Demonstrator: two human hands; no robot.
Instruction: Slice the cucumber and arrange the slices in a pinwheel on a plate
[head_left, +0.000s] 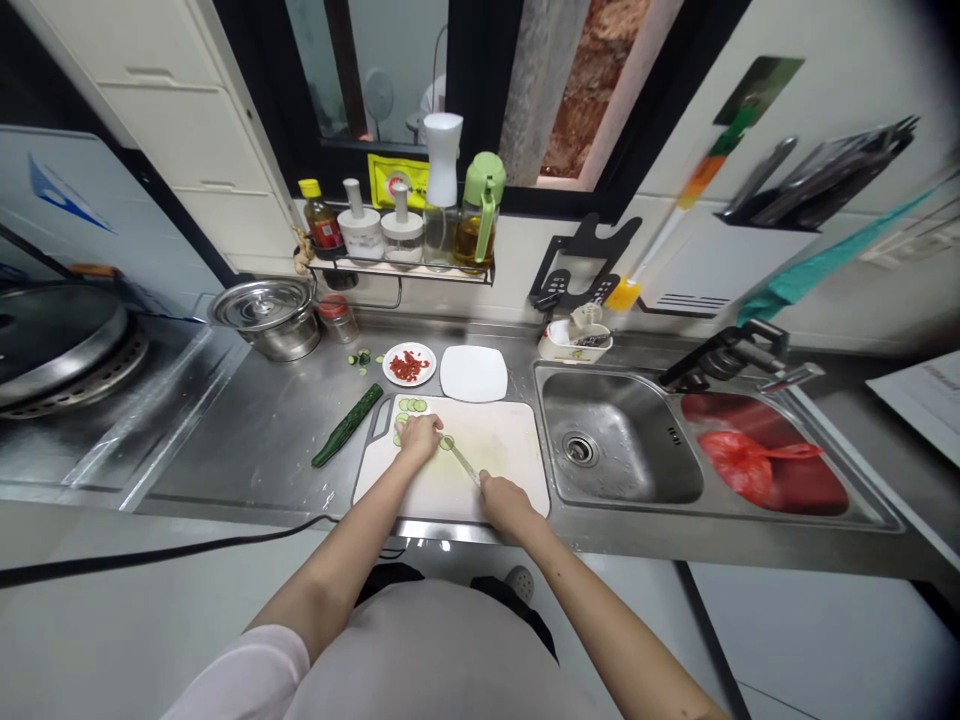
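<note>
On the white cutting board (pixel 480 500), my right hand (pixel 508 503) is closed around the handle of a knife (pixel 466 465) near the board's right front. The blade points up and left. A single cucumber slice (pixel 447 443) lies at its tip. My left hand (pixel 420 437) is bent over the board's left part, fingers curled down beside and partly over cucumber slices (pixel 412 405) laid in rows. Whatever is under its fingertips is hidden. Left of the board, a whole dark green cucumber (pixel 347 426) lies slanted on the steel counter.
Behind the board stand a plate of chopped red pieces (pixel 409 364) and a white square plate (pixel 473 373). Cucumber scraps (pixel 364 357) lie near a lidded steel pot (pixel 274 318). On the right is a sink (pixel 622 440), with a red plastic bag (pixel 742 468) in the second basin.
</note>
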